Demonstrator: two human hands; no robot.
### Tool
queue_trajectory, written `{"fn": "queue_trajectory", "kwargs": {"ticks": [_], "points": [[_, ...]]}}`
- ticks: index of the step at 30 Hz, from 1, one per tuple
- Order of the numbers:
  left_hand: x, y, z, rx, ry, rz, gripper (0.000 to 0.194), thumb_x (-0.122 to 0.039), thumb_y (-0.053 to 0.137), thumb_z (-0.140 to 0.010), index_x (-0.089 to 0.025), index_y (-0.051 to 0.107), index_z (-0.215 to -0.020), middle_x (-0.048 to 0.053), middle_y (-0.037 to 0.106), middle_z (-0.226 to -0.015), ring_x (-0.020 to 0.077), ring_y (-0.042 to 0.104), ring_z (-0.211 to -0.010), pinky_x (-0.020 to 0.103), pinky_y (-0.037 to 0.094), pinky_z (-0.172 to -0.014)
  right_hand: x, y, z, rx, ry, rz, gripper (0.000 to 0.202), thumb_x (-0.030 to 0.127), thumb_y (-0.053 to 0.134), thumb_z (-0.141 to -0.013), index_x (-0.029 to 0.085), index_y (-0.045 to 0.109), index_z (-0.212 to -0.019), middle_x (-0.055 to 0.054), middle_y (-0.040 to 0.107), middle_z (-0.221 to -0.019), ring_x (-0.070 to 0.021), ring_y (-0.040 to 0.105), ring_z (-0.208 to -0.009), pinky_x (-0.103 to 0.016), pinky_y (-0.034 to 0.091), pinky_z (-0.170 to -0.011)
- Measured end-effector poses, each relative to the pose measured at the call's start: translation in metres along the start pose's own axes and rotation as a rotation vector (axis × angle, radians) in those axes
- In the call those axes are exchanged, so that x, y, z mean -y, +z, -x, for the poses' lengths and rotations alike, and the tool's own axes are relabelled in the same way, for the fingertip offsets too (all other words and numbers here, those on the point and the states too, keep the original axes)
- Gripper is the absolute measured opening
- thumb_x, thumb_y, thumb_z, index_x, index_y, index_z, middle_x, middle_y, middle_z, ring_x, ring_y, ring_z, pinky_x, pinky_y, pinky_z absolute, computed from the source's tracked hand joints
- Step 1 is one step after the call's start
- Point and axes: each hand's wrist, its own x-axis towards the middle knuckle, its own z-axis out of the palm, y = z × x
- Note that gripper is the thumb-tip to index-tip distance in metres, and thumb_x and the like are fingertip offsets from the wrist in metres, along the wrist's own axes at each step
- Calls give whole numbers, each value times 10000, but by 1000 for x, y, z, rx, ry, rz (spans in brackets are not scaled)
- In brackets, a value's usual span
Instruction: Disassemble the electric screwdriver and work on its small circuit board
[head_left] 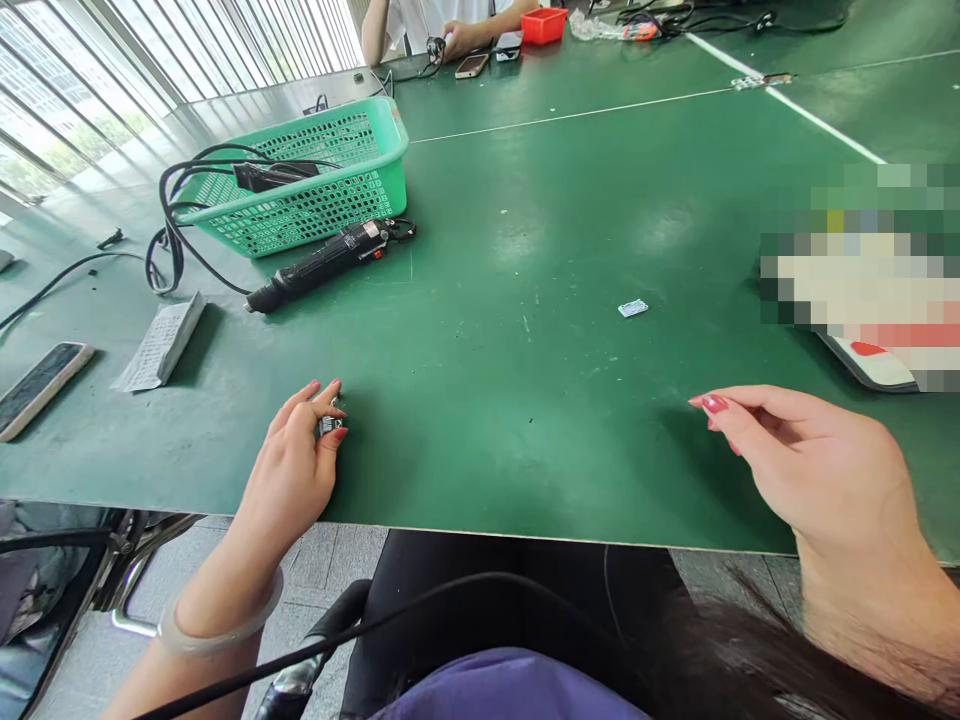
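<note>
Near the front edge of the green table (480, 400), my left hand (296, 460) is closed on a small dark and silver part (330, 424), held between thumb and fingers and partly hidden by them. My right hand (817, 460) is over the table at the right, thumb and fingertips pressed together; anything between them is too small to make out. A small pale label (633, 308) lies flat on the table, up and to the left of my right hand.
A black electric screwdriver (322, 266) lies before a green basket (337, 195) with cables. At the left are a phone (41, 388) and a folded paper (163, 342). A blurred object is at the right; a person (461, 35) sits opposite, near a red tray (544, 26).
</note>
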Motion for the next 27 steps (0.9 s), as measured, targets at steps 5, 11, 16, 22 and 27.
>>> {"fn": "queue_trajectory", "kwargs": {"ticks": [5, 11, 16, 22, 27], "points": [[4, 0, -1, 123, -5, 5, 149, -336, 338, -947, -234, 444, -971, 117, 464, -1498, 268, 288, -1468, 541, 356, -1135, 1, 0, 0, -1, -12, 10, 287, 502, 683, -620, 246, 746, -733, -27, 715, -705, -182, 621, -613, -330, 517, -609], [6, -7, 3, 113, -82, 41, 135, -325, 355, -928, -252, 446, -994, 111, 522, -1451, 265, 449, -1377, 495, 430, -1093, 3, -1, 2, -1, 17, 4, 283, 508, 681, -611, 247, 740, -706, -31, 715, -707, -190, 637, -640, -336, 532, -634], [9, -9, 8, 111, -88, 73, 144, -353, 354, -939, -258, 457, -969, 87, 407, -1539, 263, 325, -1448, 504, 380, -1132, -1, -1, 1, 3, -4, 4, 276, 499, 690, -626, 254, 746, -740, -30, 730, -741, -191, 644, -652, -337, 525, -642], [2, -1, 6, 183, 15, 20, 195, -333, 352, -945, -212, 502, -925, 132, 140, -1634, 300, 88, -1509, 576, 253, -1173, 0, 0, 1, 6, -21, 19, 278, 504, 680, -636, 254, 747, -737, -26, 733, -746, -184, 641, -647, -329, 517, -643], [-9, 5, -1, 214, 28, 2, 180, -317, 337, -950, -212, 477, -906, 169, 239, -1601, 315, 87, -1509, 628, 292, -1135, -2, -2, 2, 9, -35, 26, 261, 482, 677, -655, 248, 748, -748, -24, 728, -737, -182, 641, -649, -318, 515, -631]]}}
